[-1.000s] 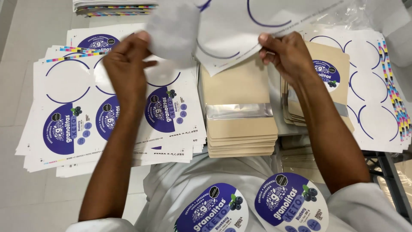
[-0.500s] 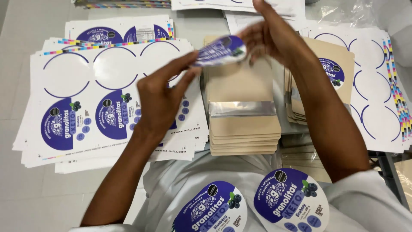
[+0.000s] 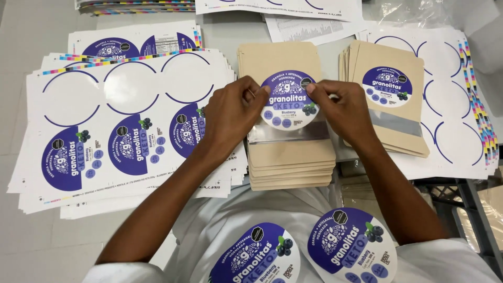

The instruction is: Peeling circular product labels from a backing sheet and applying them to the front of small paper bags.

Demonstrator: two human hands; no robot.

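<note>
A round purple and white sticker (image 3: 289, 99) lies on the top tan pouch of a stack (image 3: 291, 152) in the middle. My left hand (image 3: 230, 112) pinches the sticker's left edge and my right hand (image 3: 343, 107) pinches its right edge. The pouch has a clear window strip just below the sticker.
Sticker sheets (image 3: 120, 131) with empty circles and several purple labels lie at the left. A second pile of labelled pouches (image 3: 387, 99) sits at the right on peeled sheets (image 3: 456, 115). Two loose stickers (image 3: 351, 246) rest on my white coat. More sheets lie at the top.
The backing sheet held up a second ago is gone from my hands. The sticker, held in the air half a second ago, now sits flat on the top pouch with both hands at its edges.
</note>
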